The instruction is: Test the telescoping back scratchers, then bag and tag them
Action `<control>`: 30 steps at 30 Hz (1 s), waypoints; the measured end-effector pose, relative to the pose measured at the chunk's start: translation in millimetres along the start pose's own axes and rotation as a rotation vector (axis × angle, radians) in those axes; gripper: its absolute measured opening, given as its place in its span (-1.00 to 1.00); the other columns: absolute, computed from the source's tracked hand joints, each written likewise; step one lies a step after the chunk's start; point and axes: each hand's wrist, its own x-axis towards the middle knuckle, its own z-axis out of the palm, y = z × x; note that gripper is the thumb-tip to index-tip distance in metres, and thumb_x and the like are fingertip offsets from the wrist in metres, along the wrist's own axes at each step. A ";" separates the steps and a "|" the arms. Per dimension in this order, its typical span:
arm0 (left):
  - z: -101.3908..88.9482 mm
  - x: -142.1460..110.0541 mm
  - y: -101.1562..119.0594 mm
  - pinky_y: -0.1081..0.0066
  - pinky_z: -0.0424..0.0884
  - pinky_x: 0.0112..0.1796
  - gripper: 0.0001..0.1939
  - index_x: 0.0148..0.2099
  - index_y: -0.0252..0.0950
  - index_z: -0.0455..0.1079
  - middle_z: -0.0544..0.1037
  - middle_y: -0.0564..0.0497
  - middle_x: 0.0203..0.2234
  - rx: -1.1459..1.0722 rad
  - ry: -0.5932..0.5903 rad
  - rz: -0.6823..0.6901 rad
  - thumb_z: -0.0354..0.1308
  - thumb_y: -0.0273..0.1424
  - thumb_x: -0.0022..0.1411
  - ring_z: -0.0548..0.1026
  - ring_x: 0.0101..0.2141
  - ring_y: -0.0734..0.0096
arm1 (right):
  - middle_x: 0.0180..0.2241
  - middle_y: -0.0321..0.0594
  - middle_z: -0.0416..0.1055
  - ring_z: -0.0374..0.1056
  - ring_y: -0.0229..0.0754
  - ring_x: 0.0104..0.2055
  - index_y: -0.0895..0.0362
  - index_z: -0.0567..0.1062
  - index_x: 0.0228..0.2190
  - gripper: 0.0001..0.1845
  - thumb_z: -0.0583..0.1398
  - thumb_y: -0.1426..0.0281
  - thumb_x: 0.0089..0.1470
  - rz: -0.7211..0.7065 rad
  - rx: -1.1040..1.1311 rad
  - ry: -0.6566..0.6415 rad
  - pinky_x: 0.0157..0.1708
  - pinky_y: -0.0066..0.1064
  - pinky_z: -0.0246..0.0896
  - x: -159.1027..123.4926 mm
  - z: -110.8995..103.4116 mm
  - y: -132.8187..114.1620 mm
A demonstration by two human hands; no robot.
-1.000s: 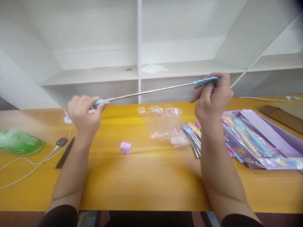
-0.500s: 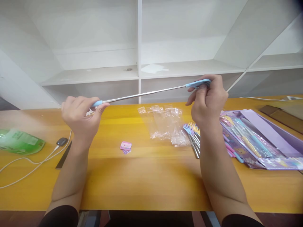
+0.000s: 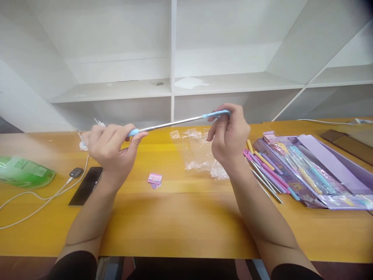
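Note:
A telescopic back scratcher point(image 3: 175, 122) with a silver rod and light blue ends is stretched level above the table, slightly higher on the right. My left hand point(image 3: 112, 146) is closed around its blue handle, most of which the fingers hide. At the other end, my right hand point(image 3: 229, 134) pinches the blue scratcher head. Beneath the right hand lie clear plastic bags point(image 3: 198, 151). Two or so small pink and purple cards point(image 3: 154, 179) rest on the table between my forearms. To the right of my right forearm, several more back scratchers point(image 3: 269, 171) with colored handles lie in a pile.
A purple box point(image 3: 314, 144) holding bagged back scratchers stands at the right. On the left are a green liquid bottle point(image 3: 26, 172), a black phone point(image 3: 86, 186), a small black device point(image 3: 76, 172) and white cables point(image 3: 43, 200). White shelving point(image 3: 172, 58) rises behind the table point(image 3: 175, 233).
Both hands have come closer together, the right moving left and the left moving right. The exposed rod between them is shorter. The pile at the right is now less covered by my arm.

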 end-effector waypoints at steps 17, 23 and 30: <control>5.3 -7.0 21.0 0.16 -0.02 -0.19 -0.74 -0.22 -0.07 0.60 0.54 0.04 -0.49 -0.158 0.014 -0.049 0.39 -0.02 0.38 0.29 -0.35 0.20 | -0.19 -0.25 0.61 0.46 -0.30 -0.47 0.03 0.42 0.04 -0.72 -0.05 0.45 0.53 -0.020 -0.046 -0.016 -0.33 -0.34 0.41 -17.2 13.0 -9.1; 14.1 -12.9 36.6 0.16 0.04 -0.20 -0.70 -0.25 -0.09 0.58 0.59 0.10 -0.51 -0.181 0.025 0.027 0.37 -0.01 0.40 0.34 -0.39 0.26 | -0.20 -0.21 0.59 0.58 -0.23 -0.16 0.04 0.40 0.07 -0.60 -0.05 0.65 0.44 -0.228 -0.009 -0.036 -0.20 -0.39 0.45 -38.9 37.3 -43.8; 12.2 -7.1 22.2 0.14 0.07 -0.22 -0.62 -0.27 -0.08 0.61 0.57 0.05 -0.52 -0.162 -0.001 0.068 0.32 0.10 0.39 0.35 -0.37 0.23 | -0.19 -0.22 0.59 0.58 -0.25 -0.16 0.05 0.38 0.07 -0.59 -0.04 0.68 0.41 -0.218 -0.015 -0.082 -0.25 -0.43 0.43 -37.2 32.3 -49.0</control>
